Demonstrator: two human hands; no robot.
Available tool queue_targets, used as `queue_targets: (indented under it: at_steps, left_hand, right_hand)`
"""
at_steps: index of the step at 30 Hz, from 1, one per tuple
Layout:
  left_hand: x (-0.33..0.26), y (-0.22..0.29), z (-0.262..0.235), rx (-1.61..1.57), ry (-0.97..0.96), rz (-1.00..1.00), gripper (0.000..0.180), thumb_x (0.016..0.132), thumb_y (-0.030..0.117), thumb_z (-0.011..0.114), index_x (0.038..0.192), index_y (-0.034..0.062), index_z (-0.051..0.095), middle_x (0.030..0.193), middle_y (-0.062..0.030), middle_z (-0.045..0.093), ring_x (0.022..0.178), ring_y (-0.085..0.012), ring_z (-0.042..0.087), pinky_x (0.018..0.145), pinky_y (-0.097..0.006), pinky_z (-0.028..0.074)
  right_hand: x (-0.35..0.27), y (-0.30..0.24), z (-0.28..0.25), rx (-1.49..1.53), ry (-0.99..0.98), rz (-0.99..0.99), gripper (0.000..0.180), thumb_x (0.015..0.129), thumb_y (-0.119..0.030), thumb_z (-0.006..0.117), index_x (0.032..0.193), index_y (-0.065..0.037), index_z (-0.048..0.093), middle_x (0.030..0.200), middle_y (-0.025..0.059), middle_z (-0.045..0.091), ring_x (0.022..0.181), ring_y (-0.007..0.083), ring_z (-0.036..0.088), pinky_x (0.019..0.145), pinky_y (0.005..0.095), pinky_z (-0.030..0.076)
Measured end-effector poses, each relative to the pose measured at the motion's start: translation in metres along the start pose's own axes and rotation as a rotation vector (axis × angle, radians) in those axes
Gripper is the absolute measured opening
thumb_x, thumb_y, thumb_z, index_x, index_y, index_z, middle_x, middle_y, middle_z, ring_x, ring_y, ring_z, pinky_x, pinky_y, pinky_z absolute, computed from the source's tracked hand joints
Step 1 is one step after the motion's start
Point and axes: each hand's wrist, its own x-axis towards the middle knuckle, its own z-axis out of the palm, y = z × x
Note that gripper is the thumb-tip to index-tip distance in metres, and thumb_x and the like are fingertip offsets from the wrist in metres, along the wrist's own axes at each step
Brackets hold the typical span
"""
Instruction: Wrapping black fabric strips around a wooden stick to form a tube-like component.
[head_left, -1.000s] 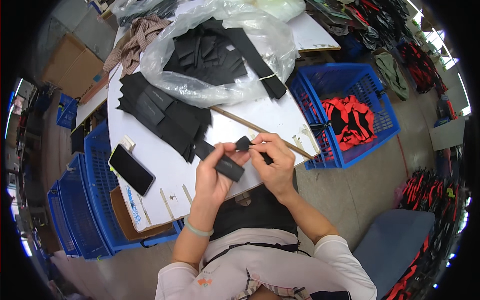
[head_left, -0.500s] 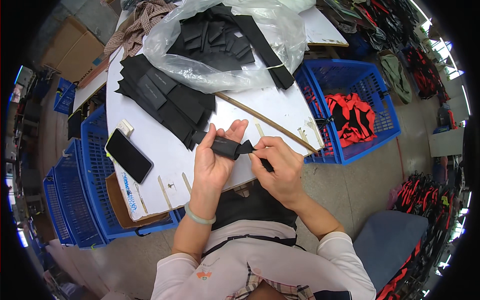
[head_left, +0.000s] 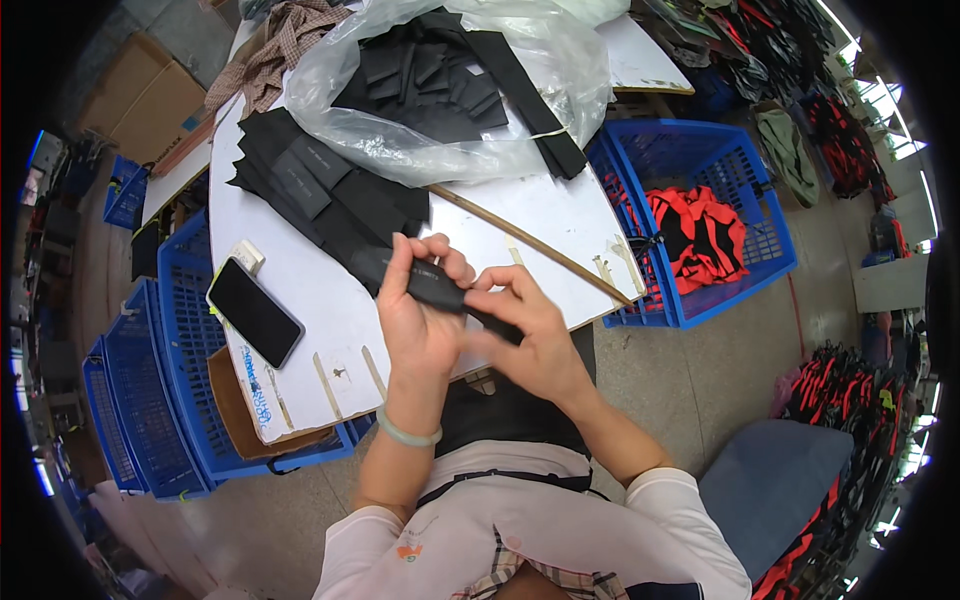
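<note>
A black fabric strip with small pale print on it lies across the fingers of my left hand, which is curled loosely round it, palm up. My right hand pinches the strip's near end between thumb and fingers, and its lower fingers are blurred by motion. Just beyond my hands, a fanned stack of black fabric pieces lies on the white table, with folded black pieces on top. A clear plastic bag holding many more black pieces stands behind.
A wooden stick lies slantwise on the table, right of the stack. At the left edge rests a dark phone. Blue crates flank the table's left; another blue crate at the right holds red-and-black pieces.
My right hand has shifted closer to my left and now grips the strip beside its fingers. The folded end that stuck up between my hands is no longer visible.
</note>
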Motion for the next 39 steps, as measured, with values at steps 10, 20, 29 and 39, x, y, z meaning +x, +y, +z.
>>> queue_targets:
  at_steps: [10, 20, 29, 39]
  left_hand:
    - [0.012, -0.001, -0.006, -0.073, -0.040, -0.162, 0.018, 0.097, 0.015, 0.044, 0.080, 0.0082, 0.048, 0.057, 0.0032, 0.034, 0.045, -0.0070, 0.033, 0.049, -0.022, 0.033]
    - [0.003, -0.007, -0.014, 0.033, 0.006, -0.179, 0.008, 0.089, 0.007, 0.057, 0.086, 0.0075, 0.050, 0.056, 0.0016, 0.036, 0.047, -0.0112, 0.039, 0.056, -0.028, 0.044]
    - [-0.017, -0.004, -0.012, 0.750, -0.093, 0.048, 0.010, 0.084, 0.008, 0.062, 0.082, 0.0001, 0.058, 0.058, -0.0011, 0.049, 0.048, -0.0094, 0.047, 0.054, -0.026, 0.046]
    - [-0.036, -0.016, -0.001, 0.997, -0.234, 0.209, 0.013, 0.082, 0.011, 0.065, 0.088, -0.0003, 0.061, 0.071, -0.0028, 0.060, 0.067, -0.0095, 0.057, 0.060, -0.024, 0.046]
  right_hand:
    - [0.020, 0.020, 0.017, -0.529, -0.271, -0.046, 0.017, 0.068, -0.007, 0.061, 0.083, 0.002, 0.060, 0.074, 0.0190, 0.055, 0.060, 0.0385, 0.059, 0.052, 0.0436, 0.049]
    - [0.014, 0.031, 0.020, -0.622, -0.314, 0.010, 0.019, 0.074, -0.015, 0.063, 0.090, -0.006, 0.062, 0.086, 0.0206, 0.060, 0.056, 0.0354, 0.060, 0.049, 0.0428, 0.048]
    - [0.009, -0.032, -0.022, -0.307, 0.137, -0.182, 0.045, 0.061, -0.016, 0.079, 0.100, 0.000, 0.066, 0.108, 0.0150, 0.056, 0.100, 0.0312, 0.054, 0.087, 0.0393, 0.041]
    - [0.023, -0.024, -0.003, -0.174, 0.076, -0.312, 0.035, 0.062, 0.001, 0.072, 0.096, 0.000, 0.063, 0.112, 0.0132, 0.062, 0.110, 0.0296, 0.051, 0.091, 0.0385, 0.041]
